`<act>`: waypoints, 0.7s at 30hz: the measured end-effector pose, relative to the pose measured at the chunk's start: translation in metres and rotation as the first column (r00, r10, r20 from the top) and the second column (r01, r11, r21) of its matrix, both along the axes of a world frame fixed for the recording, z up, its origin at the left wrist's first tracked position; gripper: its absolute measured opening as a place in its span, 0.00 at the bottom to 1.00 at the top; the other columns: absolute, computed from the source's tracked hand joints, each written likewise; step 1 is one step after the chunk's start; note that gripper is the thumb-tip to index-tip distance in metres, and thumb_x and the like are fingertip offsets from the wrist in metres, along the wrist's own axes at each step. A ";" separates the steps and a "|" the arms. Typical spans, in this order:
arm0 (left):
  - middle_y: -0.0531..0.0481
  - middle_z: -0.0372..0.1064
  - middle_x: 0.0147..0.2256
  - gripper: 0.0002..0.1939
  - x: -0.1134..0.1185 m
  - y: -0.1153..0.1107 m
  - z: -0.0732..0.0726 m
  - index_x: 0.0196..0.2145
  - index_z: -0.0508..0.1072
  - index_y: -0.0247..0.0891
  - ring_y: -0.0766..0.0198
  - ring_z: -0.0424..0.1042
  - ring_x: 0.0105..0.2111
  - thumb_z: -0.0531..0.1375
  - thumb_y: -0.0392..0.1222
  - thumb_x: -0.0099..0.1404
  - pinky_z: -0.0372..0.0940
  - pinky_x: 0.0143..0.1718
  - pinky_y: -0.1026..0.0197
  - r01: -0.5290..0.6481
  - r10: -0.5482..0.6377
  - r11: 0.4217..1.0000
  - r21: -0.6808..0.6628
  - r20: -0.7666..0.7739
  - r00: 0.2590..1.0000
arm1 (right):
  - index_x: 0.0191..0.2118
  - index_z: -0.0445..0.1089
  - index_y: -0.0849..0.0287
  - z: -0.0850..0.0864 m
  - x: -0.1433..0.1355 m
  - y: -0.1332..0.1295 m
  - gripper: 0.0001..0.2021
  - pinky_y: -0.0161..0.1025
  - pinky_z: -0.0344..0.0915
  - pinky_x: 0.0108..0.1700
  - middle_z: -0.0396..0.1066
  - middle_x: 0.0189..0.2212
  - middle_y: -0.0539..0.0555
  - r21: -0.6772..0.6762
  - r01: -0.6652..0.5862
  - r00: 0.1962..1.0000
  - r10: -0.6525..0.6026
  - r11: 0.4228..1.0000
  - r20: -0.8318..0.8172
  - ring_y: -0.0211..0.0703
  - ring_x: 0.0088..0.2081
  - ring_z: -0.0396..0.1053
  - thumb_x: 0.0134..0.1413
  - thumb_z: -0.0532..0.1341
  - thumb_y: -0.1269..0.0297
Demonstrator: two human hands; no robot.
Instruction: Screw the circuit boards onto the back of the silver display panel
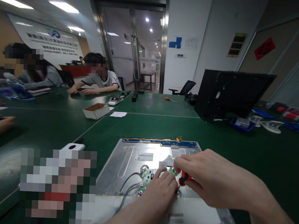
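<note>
A silver metal-backed display panel (112, 171) lies flat in front of me, with a blue circuit strip (143, 141) along its far edge. On its middle sits a green circuit board (149, 173), partly hidden under my left hand (162, 187). That hand's fingers are apart and rest on the board; its thumb is out of sight. My right hand (201, 175) is closed around a red and black screwdriver (184, 178), tilted with its shaft down by the board's right edge. The tip is hidden behind my left hand. Dark cables (127, 192) run from the board's left side.
A black monitor (229, 94) stands at the right, near a blue tray (243, 124). Farther off are another screwdriver (170, 99) and a white open box (96, 110). People sit at the left, one person's hand (1, 123) at the edge. A pixelated area covers the lower left.
</note>
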State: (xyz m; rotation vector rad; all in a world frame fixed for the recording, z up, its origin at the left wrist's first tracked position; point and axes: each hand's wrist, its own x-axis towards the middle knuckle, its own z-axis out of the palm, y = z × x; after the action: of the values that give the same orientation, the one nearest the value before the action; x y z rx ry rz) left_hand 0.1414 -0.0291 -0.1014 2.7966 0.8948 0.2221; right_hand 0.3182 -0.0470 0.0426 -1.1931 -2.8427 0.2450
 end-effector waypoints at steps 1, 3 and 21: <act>0.44 0.69 0.46 0.10 0.000 0.000 0.000 0.45 0.68 0.36 0.54 0.66 0.48 0.53 0.35 0.67 0.48 0.59 0.45 0.000 0.000 1.000 -0.007 0.001 1.000 | 0.37 0.62 0.55 0.000 0.000 0.000 0.08 0.36 0.50 0.26 0.71 0.32 0.48 -0.003 0.002 1.000 -0.002 1.000 0.003 0.38 0.28 0.64 0.53 0.59 0.74; 0.44 0.69 0.46 0.10 0.000 0.000 0.000 0.46 0.68 0.36 0.53 0.66 0.48 0.54 0.36 0.67 0.47 0.60 0.45 0.003 -0.003 1.000 -0.007 -0.001 1.000 | 0.37 0.63 0.56 0.000 -0.001 -0.001 0.07 0.36 0.50 0.26 0.71 0.33 0.48 -0.010 0.005 1.000 -0.005 1.000 0.013 0.39 0.29 0.65 0.54 0.59 0.74; 0.46 0.70 0.44 0.10 0.000 0.000 -0.004 0.46 0.68 0.37 0.55 0.67 0.48 0.56 0.35 0.66 0.45 0.61 0.48 -0.003 0.003 1.000 0.013 -0.003 1.000 | 0.38 0.63 0.55 -0.006 -0.003 0.003 0.05 0.37 0.50 0.27 0.72 0.31 0.49 0.078 0.040 0.999 -0.041 0.996 0.015 0.41 0.29 0.67 0.55 0.58 0.70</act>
State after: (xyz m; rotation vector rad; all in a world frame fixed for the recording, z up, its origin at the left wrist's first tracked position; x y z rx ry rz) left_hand 0.1414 -0.0289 -0.1057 2.8084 0.9020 0.2255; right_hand 0.3152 -0.0438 0.0367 -1.2420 -2.8103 0.1214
